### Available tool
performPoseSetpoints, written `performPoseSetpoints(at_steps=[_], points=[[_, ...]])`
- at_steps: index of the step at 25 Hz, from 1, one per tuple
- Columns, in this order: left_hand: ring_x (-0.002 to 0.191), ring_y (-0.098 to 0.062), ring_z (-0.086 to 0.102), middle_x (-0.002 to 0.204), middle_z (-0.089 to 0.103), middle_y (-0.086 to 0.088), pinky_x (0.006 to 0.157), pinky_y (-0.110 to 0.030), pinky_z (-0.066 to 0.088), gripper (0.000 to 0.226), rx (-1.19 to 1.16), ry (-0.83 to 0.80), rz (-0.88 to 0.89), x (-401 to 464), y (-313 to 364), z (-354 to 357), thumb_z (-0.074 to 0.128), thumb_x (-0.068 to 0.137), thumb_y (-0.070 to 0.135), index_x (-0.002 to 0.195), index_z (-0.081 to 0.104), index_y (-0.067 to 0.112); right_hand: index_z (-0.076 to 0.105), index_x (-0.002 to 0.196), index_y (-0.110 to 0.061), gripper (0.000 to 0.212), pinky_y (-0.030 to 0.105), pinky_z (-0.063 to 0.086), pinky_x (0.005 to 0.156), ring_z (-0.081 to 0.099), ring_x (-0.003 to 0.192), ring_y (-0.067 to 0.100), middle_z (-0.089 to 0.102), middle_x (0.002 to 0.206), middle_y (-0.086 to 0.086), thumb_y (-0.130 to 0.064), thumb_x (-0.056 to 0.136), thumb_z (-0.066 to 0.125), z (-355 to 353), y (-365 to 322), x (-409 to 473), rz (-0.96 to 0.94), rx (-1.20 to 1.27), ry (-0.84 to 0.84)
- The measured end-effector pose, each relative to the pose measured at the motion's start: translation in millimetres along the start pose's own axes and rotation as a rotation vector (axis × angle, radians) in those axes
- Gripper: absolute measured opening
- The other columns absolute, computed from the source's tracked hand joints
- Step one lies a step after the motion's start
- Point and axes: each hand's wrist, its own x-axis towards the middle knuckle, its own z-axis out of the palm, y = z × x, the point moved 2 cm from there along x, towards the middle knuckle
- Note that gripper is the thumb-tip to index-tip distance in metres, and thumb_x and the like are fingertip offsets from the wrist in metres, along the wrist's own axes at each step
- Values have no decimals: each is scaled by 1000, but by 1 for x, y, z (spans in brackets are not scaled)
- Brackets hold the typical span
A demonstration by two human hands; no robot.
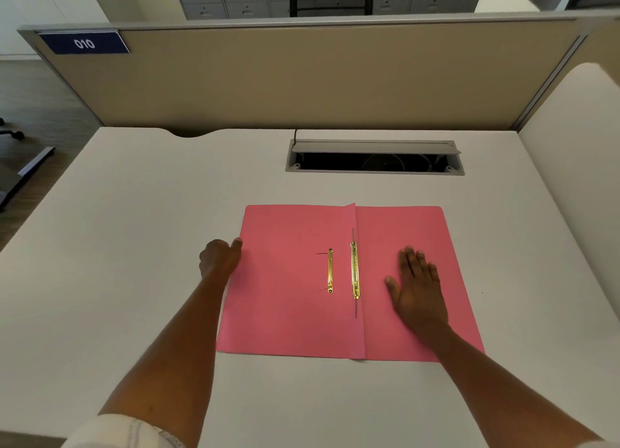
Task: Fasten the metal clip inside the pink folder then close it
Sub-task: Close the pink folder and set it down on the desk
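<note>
Pink folder (288, 300) lies open on the white desk (134, 246), two brass clip pieces (354, 269) near its fold. The left hand (219, 258) pinches the folder's left edge. The right hand (417, 290) lies flat on the right flap, fingers spread.

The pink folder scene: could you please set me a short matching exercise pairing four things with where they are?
Things:
1. left hand
2. right hand
3. loose gold bar
4. cable hatch

Places:
A. flat on the folder's right half
B. in the desk beyond the pink folder
C. at the folder's left edge
D. on the folder's left half, beside the fold

Pairs: 1-C, 2-A, 3-D, 4-B
</note>
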Motion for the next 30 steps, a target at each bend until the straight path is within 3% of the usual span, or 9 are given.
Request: performPoseSetpoints(at_steps=[2,4,8,14,17,21,24,27,30], points=[[94,-38,65,76,66,-11,80,-41,50,48,-61,-3,27,1,3,-9,62,89,48,60,58,11,11,155,-12,74,45,10,123,9,151,27,14,163,9,-55,96,20,0,0,0,-1,-1,-5],[86,-36,64,65,59,-8,73,-36,46,50,-70,-2,32,-3,6,-14,66,86,47,52,51,14,11,155,-11,74,46,11,123,9,151,27,14,163,10,-55,96,20,0,0,0,-2,-3,-6],[107,-36,61,94,65,-9,88,-39,48,37,105,-64,49,-8,6,-6,64,89,46,85,69,9,11,155,-12,74,46,11,123,9,151,27,14,163,9,-56,96,19,0,1,0,1,-8,-9],[112,-38,61,116,68,-15,83,-37,45,47,69,-40,-19,-15,12,8,65,87,45,110,66,3,12,154,-11,73,47,13,123,11,151,28,16,163,10,-55,96,20,0,-1,0,2,-12,-13],[110,-38,63,115,69,-19,95,-43,52,57,-23,-79,-80,-3,4,4,66,84,51,113,66,2,13,154,-11,74,46,11,123,11,151,27,16,163,9,-56,95,18,0,1,1,8,-3,-14],[116,-44,60,121,64,-29,103,-50,48,68,-212,-167,-93,6,-6,-1,74,81,51,117,63,-6,13,154,-11,76,46,10,123,11,151,27,15,163,9,-57,94,16,2,1,1,9,-5,-10],[104,-38,60,114,65,-24,95,-44,47,47,-365,-218,-45,-8,2,-16,75,83,44,98,66,1,11,155,-11,76,45,8,123,9,151,27,14,163,9,-57,94,14,2,2,1,5,-3,-11],[103,-28,62,117,67,-9,90,-41,49,55,-558,-407,-3,-28,11,-35,60,90,57,121,65,12,11,155,-12,77,44,7,123,8,151,26,13,164,8,-58,93,13,-1,1,-1,5,17,-17],[101,-29,68,115,72,-12,89,-43,53,70,-754,-606,18,-47,21,-46,28,96,66,126,66,15,8,155,-13,78,44,6,123,5,151,25,10,164,7,-59,93,11,-2,0,0,14,40,-27]])
